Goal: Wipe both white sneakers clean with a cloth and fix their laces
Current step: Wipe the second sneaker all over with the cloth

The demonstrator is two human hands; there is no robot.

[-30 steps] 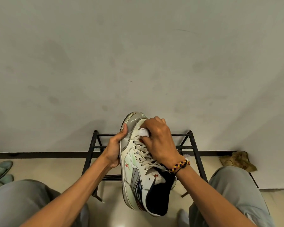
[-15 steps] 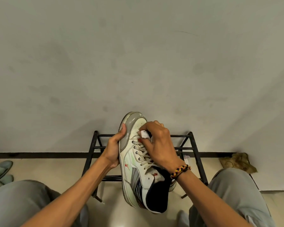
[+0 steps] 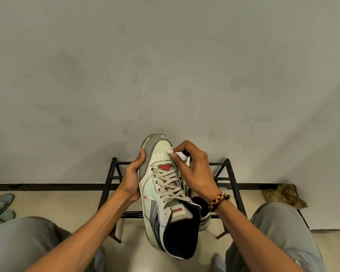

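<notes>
- Right fingers (image 3: 176, 152): I have them pinched round a small white cloth (image 3: 178, 154), its wad pressed to the right side of the toe box.
- Right hand (image 3: 196, 171): arched over the laces (image 3: 168, 182); a braided bracelet (image 3: 218, 201) sits at the wrist.
- Left hand (image 3: 133, 180): it grips the left flank of the white sneaker (image 3: 161, 191), thumb on the grey toe trim, holding the shoe in the air above my knees, toe pointing far, heel near.
- Step in hand, as I judge it: wiping the toe box. To do it well, I would brace the shoe firmly with the left hand, use short strokes with a clean face of the cloth, and work along the trim seam without snagging the laces.
- Laces: threaded but loose and uneven; fixing them remains.
- Second sneaker (image 3: 205, 222): only partly visible, behind and right of the held shoe, near the shoe rack (image 3: 232, 185).
- Surroundings: a crumpled brown rag (image 3: 283, 195) on the floor far right; green slippers (image 3: 0, 206) at the left edge; a smudged wall (image 3: 165, 65) beyond.
- Obstruction: the right hand hides the shoe's right flank, so I cannot judge its cleanliness.
</notes>
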